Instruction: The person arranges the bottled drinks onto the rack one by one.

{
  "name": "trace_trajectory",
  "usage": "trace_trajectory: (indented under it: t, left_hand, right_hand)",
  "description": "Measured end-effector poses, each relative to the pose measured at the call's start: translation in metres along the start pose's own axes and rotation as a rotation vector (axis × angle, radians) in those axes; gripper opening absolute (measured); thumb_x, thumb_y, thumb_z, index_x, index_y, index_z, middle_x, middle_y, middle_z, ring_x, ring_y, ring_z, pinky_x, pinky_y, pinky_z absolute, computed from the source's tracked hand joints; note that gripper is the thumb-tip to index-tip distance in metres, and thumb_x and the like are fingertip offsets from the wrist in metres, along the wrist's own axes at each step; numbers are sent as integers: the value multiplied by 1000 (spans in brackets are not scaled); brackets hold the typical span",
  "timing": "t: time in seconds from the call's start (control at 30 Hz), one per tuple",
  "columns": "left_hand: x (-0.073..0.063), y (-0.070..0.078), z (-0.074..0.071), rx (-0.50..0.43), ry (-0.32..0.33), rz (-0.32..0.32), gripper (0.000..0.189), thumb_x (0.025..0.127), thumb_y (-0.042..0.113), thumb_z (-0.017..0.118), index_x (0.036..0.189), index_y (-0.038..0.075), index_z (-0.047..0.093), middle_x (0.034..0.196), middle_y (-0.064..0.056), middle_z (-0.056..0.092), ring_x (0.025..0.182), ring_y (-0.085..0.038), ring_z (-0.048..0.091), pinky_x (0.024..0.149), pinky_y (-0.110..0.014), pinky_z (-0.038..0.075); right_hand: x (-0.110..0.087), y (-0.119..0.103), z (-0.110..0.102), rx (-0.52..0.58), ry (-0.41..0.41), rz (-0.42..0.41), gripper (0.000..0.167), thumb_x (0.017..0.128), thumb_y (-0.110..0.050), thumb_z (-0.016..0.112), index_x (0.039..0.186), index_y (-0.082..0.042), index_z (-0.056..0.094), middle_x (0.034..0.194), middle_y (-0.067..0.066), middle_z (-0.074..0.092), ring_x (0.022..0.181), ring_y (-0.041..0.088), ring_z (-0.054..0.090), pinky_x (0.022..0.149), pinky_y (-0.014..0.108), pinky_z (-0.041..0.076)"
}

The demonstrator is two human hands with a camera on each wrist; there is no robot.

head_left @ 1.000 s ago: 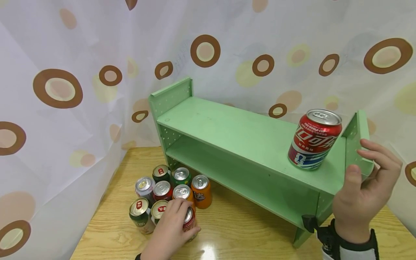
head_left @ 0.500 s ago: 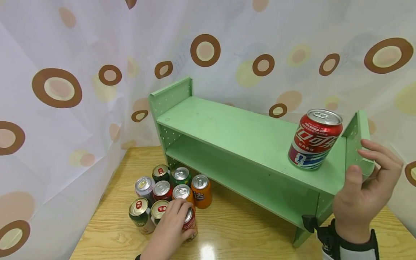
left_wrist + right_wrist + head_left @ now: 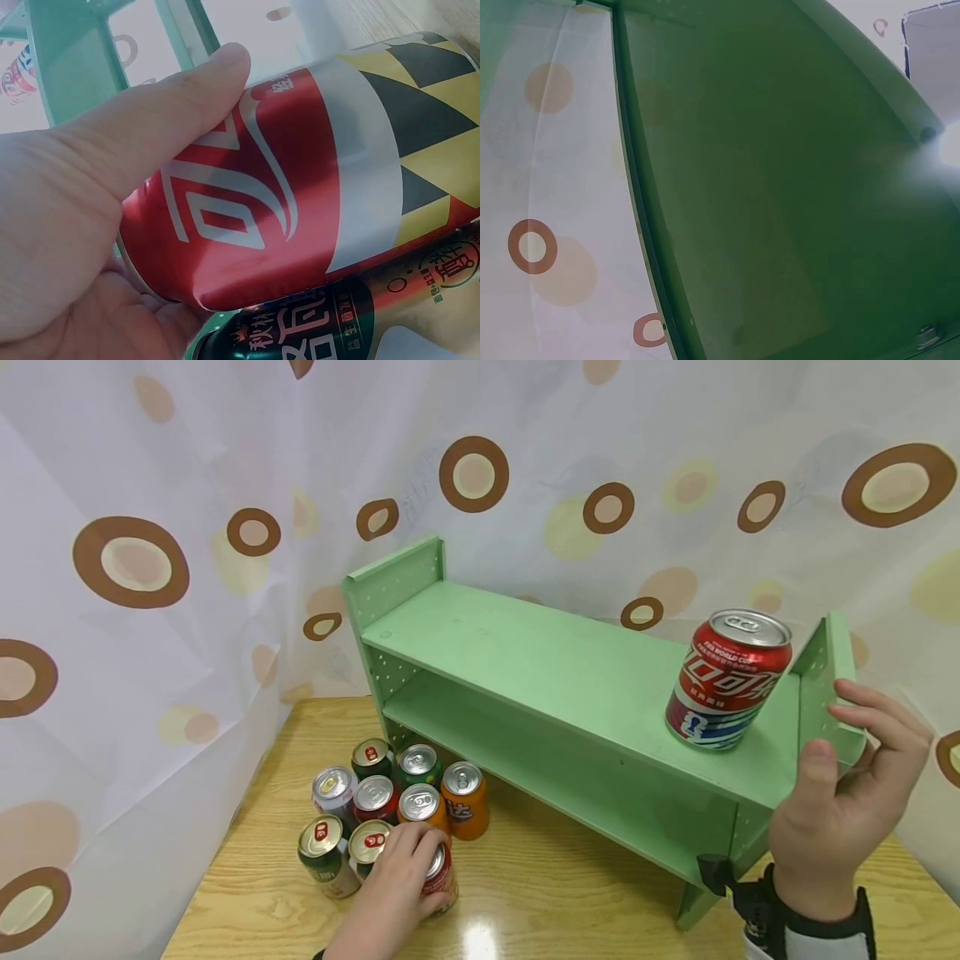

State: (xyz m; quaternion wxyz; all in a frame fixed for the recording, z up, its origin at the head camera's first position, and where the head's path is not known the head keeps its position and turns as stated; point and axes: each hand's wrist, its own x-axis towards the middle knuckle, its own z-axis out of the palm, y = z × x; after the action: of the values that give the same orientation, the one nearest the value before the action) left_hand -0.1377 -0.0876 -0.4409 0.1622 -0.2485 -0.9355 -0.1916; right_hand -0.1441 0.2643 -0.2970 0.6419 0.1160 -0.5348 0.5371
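Note:
My left hand grips a red soda can from above, at the front right of a group of cans on the wooden table. In the left wrist view the thumb lies along the red can, which has a silver band and a yellow-and-black pattern. A green and gold can stands right beside it. My right hand holds the right end panel of the green two-tier shelf, fingers about its edge. A red cola can stands upright on the top tier near that end.
Other upright cans are grouped left of the shelf: an orange can, a second orange can, a green can, a pale can and several more. A patterned white sheet hangs behind.
My left thumb has drawn in against the red can, leaving more of the can's side visible. The right hand and shelf stay where they were.

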Motion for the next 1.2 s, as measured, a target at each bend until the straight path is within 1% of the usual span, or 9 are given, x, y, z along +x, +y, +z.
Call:
trace_trajectory:
  t: [0.2, 0.43, 0.57, 0.67, 0.8, 0.93, 1.03, 1.2]
  left_hand:
    - [1, 1, -1, 41, -8, 19, 67, 63, 23, 99, 117, 11, 60, 114, -3, 57, 114, -24, 53, 99, -42, 54]
    - [2, 2, -1, 96, -22, 13, 69, 62, 29, 100, 117, 12, 61, 114, -1, 62, 110, -25, 59, 95, -43, 56]
    - [2, 3, -4, 100, -43, 14, 69, 63, 31, 99, 118, 13, 61, 114, 0, 62, 108, -25, 61, 92, -43, 57]
    - [1, 3, -6, 99, -58, 29, 68, 64, 31, 98, 118, 12, 61, 114, 1, 60, 107, -24, 62, 90, -41, 58]
    - [1, 2, -6, 88, -65, 66, 67, 66, 31, 97, 119, 11, 60, 114, 2, 59, 105, -23, 62, 92, -40, 57]
    - [0, 1, -4, 71, -82, 91, 67, 68, 30, 97, 121, 10, 60, 115, 1, 59, 105, -24, 62, 94, -39, 56]
    - [0, 0, -3, 70, -82, 95, 67, 68, 29, 97, 121, 9, 60, 116, 0, 59, 105, -24, 63, 94, -39, 57]
    - [-1, -1, -3, 63, -56, 97, 67, 67, 29, 97, 120, 10, 61, 116, 1, 59, 106, -22, 63, 92, -39, 57]
  right_hand:
    - [0, 0, 0, 4, 0, 1, 34, 92, -21, 70, 100, 10, 57, 121, 14, 62, 121, 25, 54, 99, 24, 40]
    - [1, 0, 1, 8, 4, 7, 32, 91, -18, 68, 100, 10, 58, 120, 15, 61, 121, 25, 54, 97, 24, 40]
    - [2, 0, 0, 0, -1, 3, 33, 91, -20, 69, 100, 10, 58, 121, 14, 62, 121, 25, 53, 99, 25, 40]
    - [1, 0, 0, 0, -6, 3, 34, 91, -21, 69, 101, 10, 58, 121, 14, 62, 121, 25, 53, 98, 24, 39]
    - [1, 1, -1, 4, -13, 7, 35, 92, -21, 70, 102, 11, 58, 122, 15, 61, 121, 25, 54, 93, 22, 40]
    - [1, 0, -1, 5, -11, 5, 36, 92, -22, 70, 102, 11, 58, 122, 15, 61, 121, 25, 54, 94, 22, 40]
    - [1, 0, -1, 10, -10, 3, 35, 92, -21, 70, 101, 11, 58, 121, 15, 61, 121, 25, 54, 96, 23, 40]
    - [1, 0, -1, 18, -15, 1, 36, 92, -22, 70, 101, 11, 58, 122, 15, 61, 121, 25, 53, 96, 24, 40]
